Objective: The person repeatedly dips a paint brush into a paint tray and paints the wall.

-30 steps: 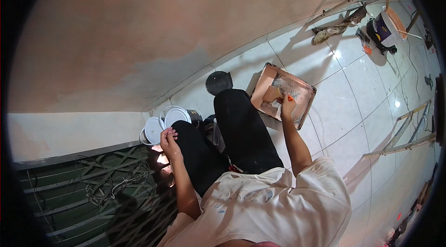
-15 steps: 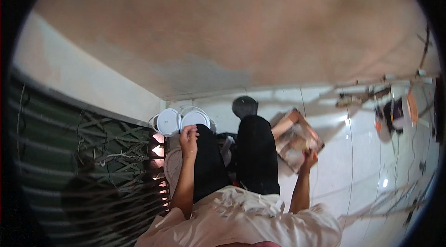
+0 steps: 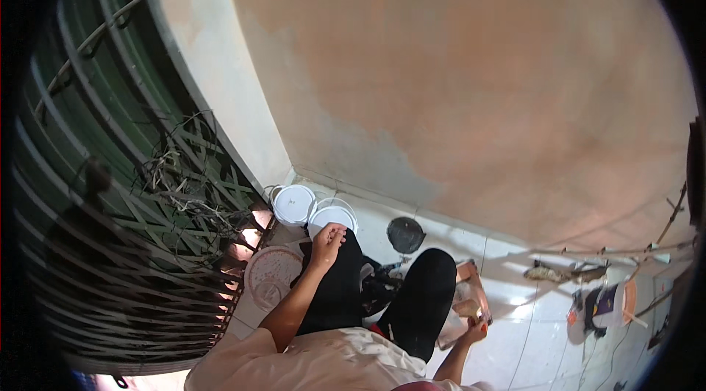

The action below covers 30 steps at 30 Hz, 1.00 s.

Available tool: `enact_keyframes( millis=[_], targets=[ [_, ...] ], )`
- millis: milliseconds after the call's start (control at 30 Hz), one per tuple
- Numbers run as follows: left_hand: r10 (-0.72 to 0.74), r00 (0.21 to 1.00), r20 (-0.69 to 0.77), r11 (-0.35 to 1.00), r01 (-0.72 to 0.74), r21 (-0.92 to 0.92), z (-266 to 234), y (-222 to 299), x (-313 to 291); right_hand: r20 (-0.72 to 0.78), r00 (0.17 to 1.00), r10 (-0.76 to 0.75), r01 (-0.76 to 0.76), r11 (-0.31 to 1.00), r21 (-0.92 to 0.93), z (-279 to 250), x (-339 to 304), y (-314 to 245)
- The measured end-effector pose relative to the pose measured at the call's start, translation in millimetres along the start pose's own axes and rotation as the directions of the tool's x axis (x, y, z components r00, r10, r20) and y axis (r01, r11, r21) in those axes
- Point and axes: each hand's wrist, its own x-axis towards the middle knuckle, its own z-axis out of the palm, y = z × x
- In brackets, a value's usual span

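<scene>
My left hand (image 3: pixel 329 242) is held over my left knee, its fingers curled together; anything inside them is too small to see. Beyond it stand two white lidded buckets, one at the wall (image 3: pixel 294 204) and one closer to my knee (image 3: pixel 332 216). Down on my right, my right hand (image 3: pixel 476 331) is closed at the edge of a box with a reddish-brown rim (image 3: pixel 474 282). Clear plastic and a pale yellowish thing (image 3: pixel 468 308) show in that box, next to my fingers. What my right fingers grip is unclear. My right knee partly hides the box.
On my left, a round pinkish tub (image 3: pixel 273 273) stands beside a folding metal gate (image 3: pixel 169 244). A dark round thing (image 3: pixel 406 234) lies on the tiles ahead. A peach wall (image 3: pixel 456 82) rises in front. Farther right is a white bucket with an orange rim (image 3: pixel 614 303).
The view has turned, so the gate and tub show more. My left hand's fingers have drawn in over the knee. My right hand stays at the box, which my knee now covers more.
</scene>
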Motion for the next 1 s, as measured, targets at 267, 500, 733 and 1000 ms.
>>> enact_keyframes(
  millis=[267, 500, 733, 1000],
  targets=[
    [-0.036, 0.998, -0.045, 0.973, 0.025, -0.231, -6.7, -0.7, 5.5, -0.116, 0.986, -0.123, 0.100, 0.977, -0.187, 9.2, 12.3, 10.6],
    [-0.074, 0.992, -0.103, 0.938, 0.034, -0.346, -20.6, -12.5, 0.4, 0.038, 0.984, -0.177, 0.177, 0.984, -0.012, 61.0, 7.5, -72.1],
    [0.084, 0.992, -0.099, 0.995, -0.089, -0.043, -2.3, -0.2, 1.9, 0.476, 0.796, -0.374, 0.351, 0.926, 0.141, 258.4, 7.2, -272.1],
    [0.080, 0.985, -0.152, 0.994, -0.090, -0.062, 0.8, -3.0, -0.3, 0.840, -0.169, -0.516, 0.625, 0.602, 0.496, 571.4, -259.7, -385.0]
  ],
)
